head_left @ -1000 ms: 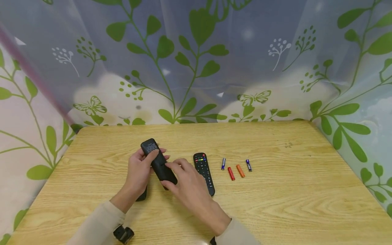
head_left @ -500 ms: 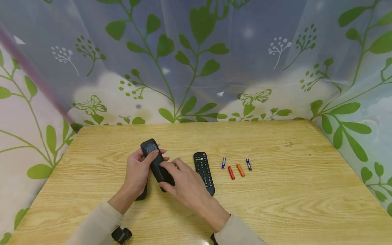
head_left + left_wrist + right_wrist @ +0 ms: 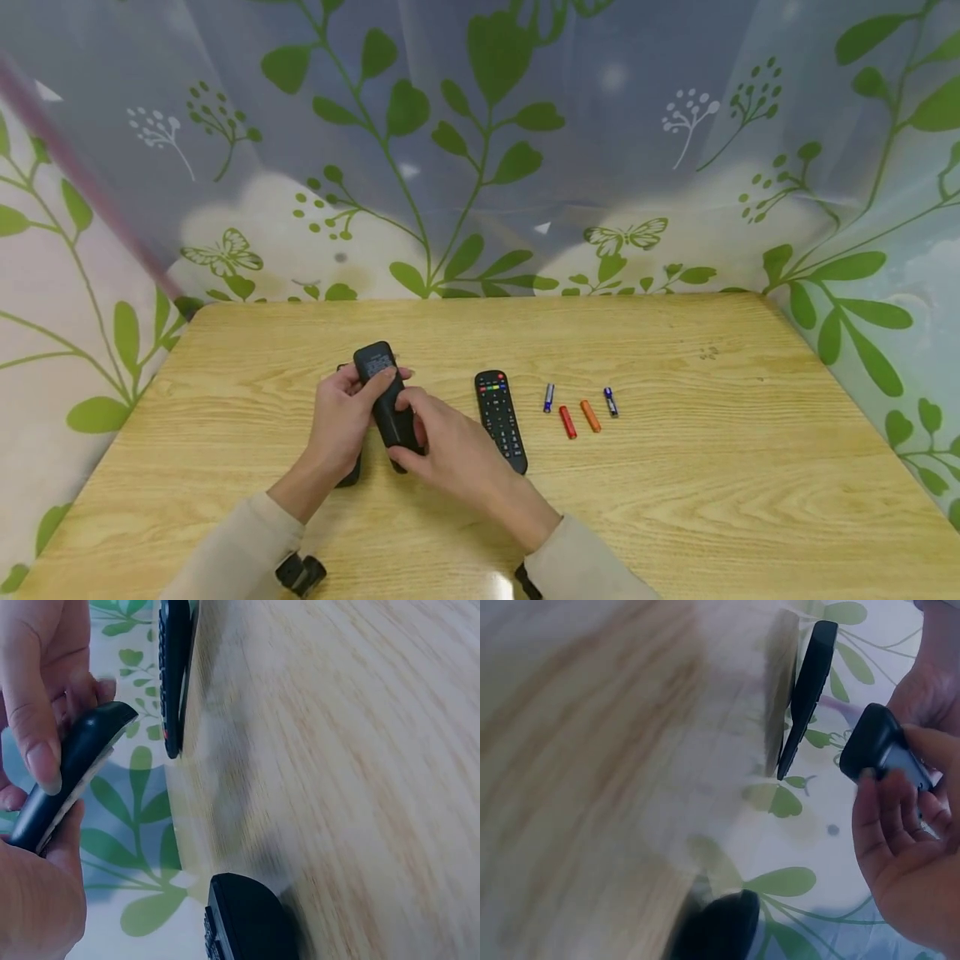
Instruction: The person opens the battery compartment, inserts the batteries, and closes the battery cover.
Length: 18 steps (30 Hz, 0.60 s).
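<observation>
My left hand (image 3: 343,410) holds a black remote control (image 3: 386,412) tilted over the table, its thumb lying across the back near a printed label. That back faces up, and the buttons face down in the left wrist view. With thumb and fingers, my right hand (image 3: 468,450) grips the remote's lower end, covering part of it. A second black remote (image 3: 351,475) lies on the table, mostly hidden below my left hand. Just right of my right hand, a third remote (image 3: 501,417) rests buttons up.
To the right on the wooden table (image 3: 720,450) lie two blue-and-silver batteries, one battery (image 3: 549,398) left and one battery (image 3: 611,403) right. A red battery (image 3: 567,422) and an orange battery (image 3: 590,416) lie between them. A patterned curtain (image 3: 495,208) hangs behind the table.
The held remote has shifted slightly right with my left hand. My right hand's fingers have slid over the back and are now more curled at its lower end.
</observation>
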Tool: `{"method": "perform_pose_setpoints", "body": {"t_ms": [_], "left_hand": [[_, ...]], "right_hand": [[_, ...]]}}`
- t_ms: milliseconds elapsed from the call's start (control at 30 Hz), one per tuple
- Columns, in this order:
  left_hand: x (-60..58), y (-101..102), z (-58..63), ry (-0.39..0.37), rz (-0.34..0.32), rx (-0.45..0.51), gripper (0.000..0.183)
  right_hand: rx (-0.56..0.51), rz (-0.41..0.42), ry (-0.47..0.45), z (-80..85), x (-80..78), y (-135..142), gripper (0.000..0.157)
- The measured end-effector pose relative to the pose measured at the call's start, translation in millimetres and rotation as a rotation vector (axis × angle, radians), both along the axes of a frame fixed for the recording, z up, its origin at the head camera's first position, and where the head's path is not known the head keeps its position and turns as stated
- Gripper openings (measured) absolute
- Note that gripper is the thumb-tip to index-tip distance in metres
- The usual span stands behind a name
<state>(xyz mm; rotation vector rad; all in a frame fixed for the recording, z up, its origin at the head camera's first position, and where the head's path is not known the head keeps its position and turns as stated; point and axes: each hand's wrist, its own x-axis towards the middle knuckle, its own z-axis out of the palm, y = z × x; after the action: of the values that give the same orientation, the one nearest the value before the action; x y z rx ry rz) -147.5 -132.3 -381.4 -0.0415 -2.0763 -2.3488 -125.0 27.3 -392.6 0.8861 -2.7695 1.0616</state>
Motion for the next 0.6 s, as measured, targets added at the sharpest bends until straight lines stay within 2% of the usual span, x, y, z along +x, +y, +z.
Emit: {"method": "perform_pose_setpoints", "body": {"t_ms": [100,200,600], "left_hand": [[0.9,2.2,0.8,0.008,0.003,-0.045,0.027],[1.5,3.6,1.1,0.02,0.007,-0.069,0.028],[2.1,2.3,-2.4,0.013,0.006,-0.055,0.031]], "right_hand": [[-0.041,-0.003,-0.037,-1.5,-1.4,0.7,0.039],[-0.061,-0.002,-0.022,-2.6,-1.5,1.6,0.036],[-0.083,-0.017,0.021,-3.3,3.2,3.9,0.029]]}}
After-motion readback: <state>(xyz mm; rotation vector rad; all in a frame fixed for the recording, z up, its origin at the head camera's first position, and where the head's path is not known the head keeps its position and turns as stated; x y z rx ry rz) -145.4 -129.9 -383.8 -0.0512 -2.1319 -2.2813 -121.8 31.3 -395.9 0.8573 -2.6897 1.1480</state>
